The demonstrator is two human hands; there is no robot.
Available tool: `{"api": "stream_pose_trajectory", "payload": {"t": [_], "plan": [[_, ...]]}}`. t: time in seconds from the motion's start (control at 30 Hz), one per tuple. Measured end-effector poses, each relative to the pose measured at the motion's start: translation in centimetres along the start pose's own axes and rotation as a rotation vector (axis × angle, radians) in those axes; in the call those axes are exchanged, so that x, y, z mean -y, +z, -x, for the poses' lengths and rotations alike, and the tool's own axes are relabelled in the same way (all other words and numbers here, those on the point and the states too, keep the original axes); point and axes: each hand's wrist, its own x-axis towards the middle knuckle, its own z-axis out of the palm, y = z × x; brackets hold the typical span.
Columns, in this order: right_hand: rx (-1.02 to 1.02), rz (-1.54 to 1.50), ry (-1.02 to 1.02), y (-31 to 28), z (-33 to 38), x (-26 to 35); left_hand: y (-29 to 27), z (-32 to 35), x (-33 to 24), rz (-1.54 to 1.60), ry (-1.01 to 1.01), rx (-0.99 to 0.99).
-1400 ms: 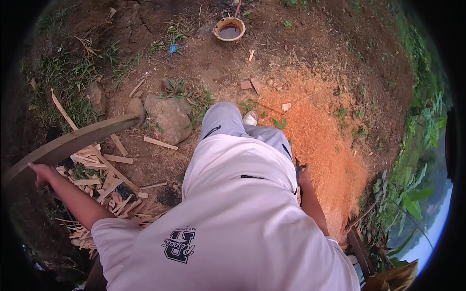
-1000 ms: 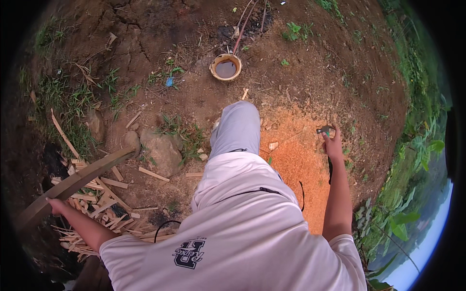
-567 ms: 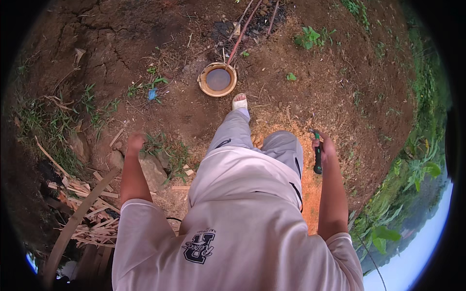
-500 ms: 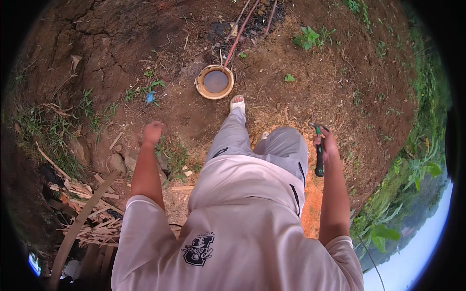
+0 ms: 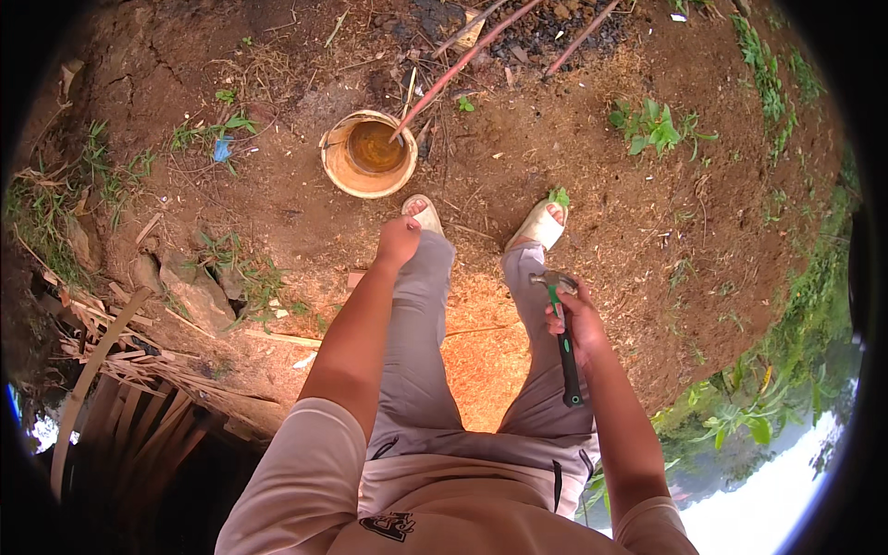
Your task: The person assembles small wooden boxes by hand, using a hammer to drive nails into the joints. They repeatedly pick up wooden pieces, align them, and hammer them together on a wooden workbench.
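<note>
My right hand [image 5: 581,326] is wrapped around a claw hammer [image 5: 565,347] just below its metal head. The hammer's green and black handle hangs down in front of my right thigh. My left hand [image 5: 399,241] is closed, its fingers curled in, above my left shin and near the sandal [image 5: 423,215] on that foot. Whatever it may hold is hidden. Ahead of my left foot stands a round bucket [image 5: 335,166] with brownish liquid in it. A long reddish pole [image 5: 467,61] leans with its end inside the bucket's rim.
Charred ground [image 5: 527,48] and another stick [image 5: 583,37] lie at the far side. Rocks [image 5: 196,294] and a pile of wood strips [image 5: 139,356] are to my left. A leafy plant [image 5: 659,129] grows ahead right, and a blue scrap [image 5: 222,149] lies left of the bucket.
My left hand has swung rightward, in front of my left leg. My right hand has moved left and a little lower with the hammer. My right foot has come forward beside the left.
</note>
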Motion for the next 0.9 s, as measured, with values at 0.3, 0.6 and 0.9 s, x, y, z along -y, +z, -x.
{"api": "stream_pose_trajectory", "payload": {"t": [0.3, 0.6, 0.9], "plan": [[-0.065, 0.238, 0.209, -4.1, -9.3, 2.7, 12.3, -17.7, 1.2, -0.03, 0.114, 0.033], [-0.072, 0.34, 0.188, -4.6, -10.0, 3.9, 15.7, -23.8, 1.0, -0.079, 0.126, -0.554], [-0.018, 0.33, 0.196, -4.0, -9.3, 4.1, 14.9, -24.0, -1.1, -0.223, -0.058, -0.57]]}}
